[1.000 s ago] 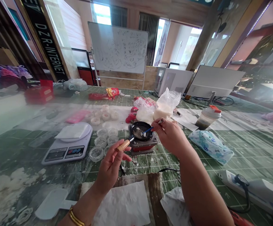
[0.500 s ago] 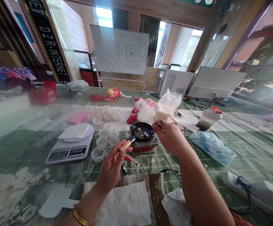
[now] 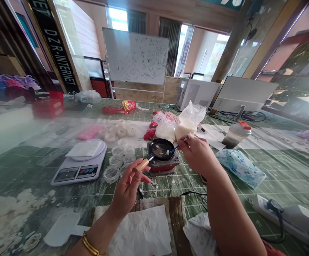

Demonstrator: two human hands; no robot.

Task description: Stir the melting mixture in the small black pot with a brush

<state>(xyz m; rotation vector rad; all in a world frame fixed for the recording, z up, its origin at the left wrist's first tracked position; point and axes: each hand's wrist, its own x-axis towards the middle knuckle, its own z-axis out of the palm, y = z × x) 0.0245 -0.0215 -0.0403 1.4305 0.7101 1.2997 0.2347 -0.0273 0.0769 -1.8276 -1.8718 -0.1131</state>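
A small black frying pan (image 3: 154, 144) rests on a little red and grey electric stove (image 3: 164, 169). It holds a clear liquid with several whitish lumps. My left hand (image 3: 129, 186) is closed on the pan's wooden handle (image 3: 142, 165), thumb and fingers pinching it from the near left. My right hand (image 3: 194, 151) pinches a thin blue stirring stick (image 3: 175, 148), whose lower end reaches into the right side of the pan beside a white lump. Left of the stove stand several clear round cups (image 3: 115, 161).
A white kitchen scale (image 3: 86, 161) lies to the left, white flakes (image 3: 10, 213) and a white scoop (image 3: 62, 227) nearer. Behind the pan are bags of white pellets (image 3: 185, 124). To the right sit a shaker bottle (image 3: 237, 133), a tissue pack (image 3: 239, 166) and a power strip (image 3: 290, 217).
My right hand has moved right with the stick, its tip going from the pan's middle to its right side. My left hand and the pan have stayed in place.
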